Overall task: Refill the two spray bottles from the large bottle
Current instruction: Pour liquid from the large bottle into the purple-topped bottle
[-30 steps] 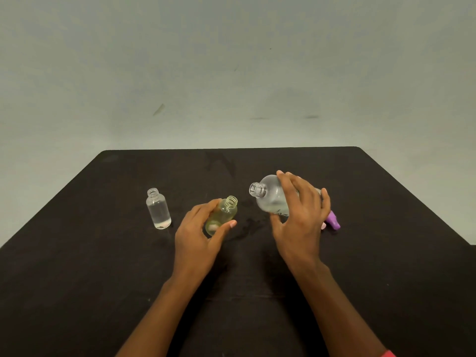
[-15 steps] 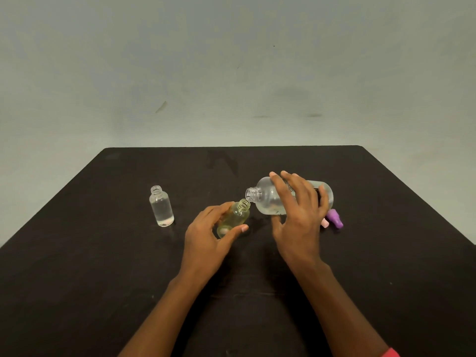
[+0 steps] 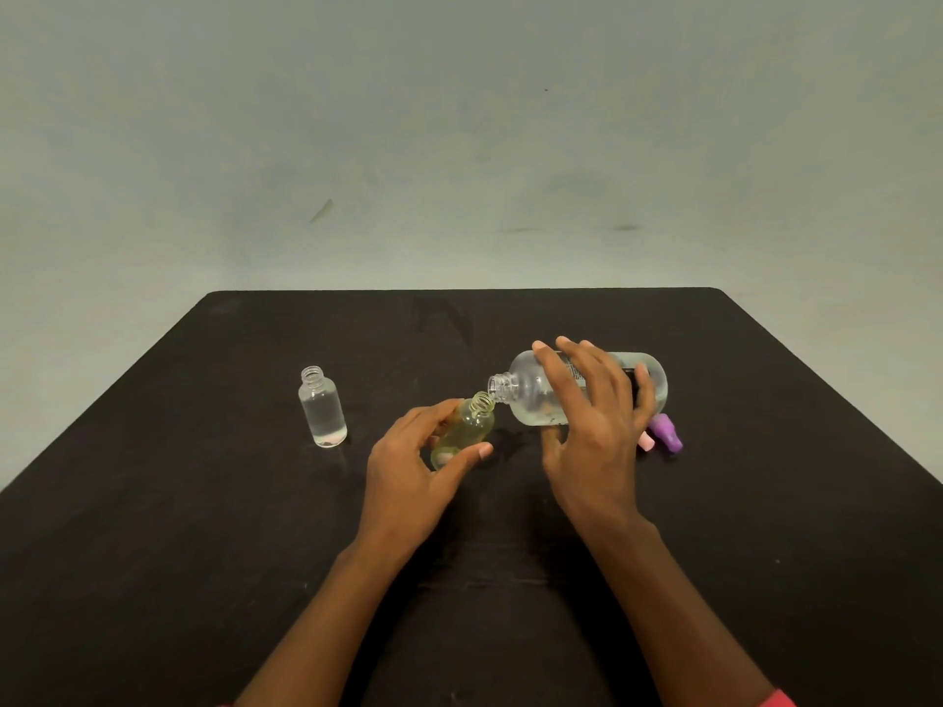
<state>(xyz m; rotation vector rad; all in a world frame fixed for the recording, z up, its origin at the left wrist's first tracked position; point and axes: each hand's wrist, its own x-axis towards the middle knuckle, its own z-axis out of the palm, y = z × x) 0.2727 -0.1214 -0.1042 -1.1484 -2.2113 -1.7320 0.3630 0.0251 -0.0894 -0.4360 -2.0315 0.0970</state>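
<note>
The right hand [image 3: 594, 426] gripped the tipped large bottle [image 3: 530, 395], its dark label [image 3: 574, 372] unreadable; the left hand [image 3: 413, 464] pinched the yellowish spray bottle [image 3: 467, 428].

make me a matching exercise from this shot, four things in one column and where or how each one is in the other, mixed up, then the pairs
Things
1. large bottle
2. yellowish small bottle
3. clear small bottle
4. purple cap

States
A. stands upright and uncapped, alone on the left, no hand on it
B. lies on the table behind the right hand
C. tipped sideways in the right hand, mouth pointing left
D. held tilted in the left hand, its mouth at the large bottle's mouth

Pairs: 1-C, 2-D, 3-A, 4-B
</note>
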